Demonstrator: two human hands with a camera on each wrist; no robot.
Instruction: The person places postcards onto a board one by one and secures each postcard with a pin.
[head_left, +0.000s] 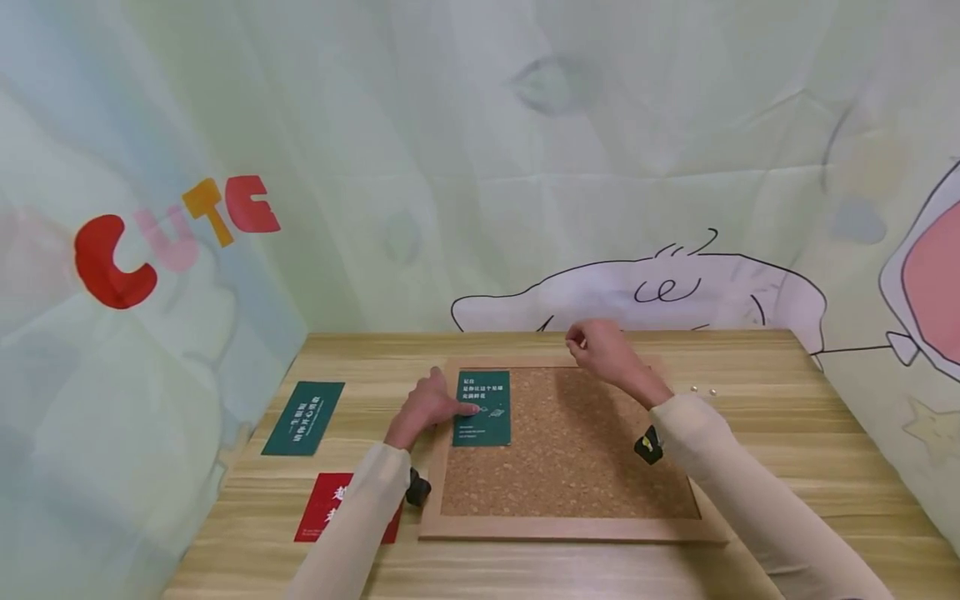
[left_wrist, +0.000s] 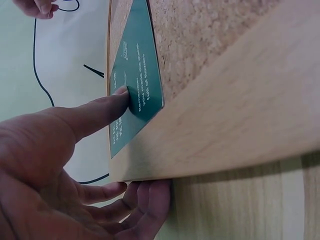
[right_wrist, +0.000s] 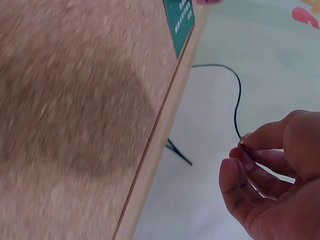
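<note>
A wood-framed cork board (head_left: 570, 467) lies on the table, with a dark green printed card (head_left: 482, 429) at its upper left. My left hand (head_left: 432, 402) presses its thumb on this card, fingers curled against the frame's left side; the left wrist view shows the thumb (left_wrist: 102, 110) near the card's edge. Over the board's far edge, my right hand (head_left: 603, 350) is raised with thumb and fingertips pinched together. A tiny pin-like thing shows between the fingertips (right_wrist: 235, 157) in the right wrist view, mostly hidden.
Another green card (head_left: 303, 418) lies on the table left of the board. A red card (head_left: 318, 508) is partly covered by my left sleeve. Two small pearl-like beads (head_left: 703, 391) sit right of the board. A printed curtain (head_left: 480, 167) hangs behind the table.
</note>
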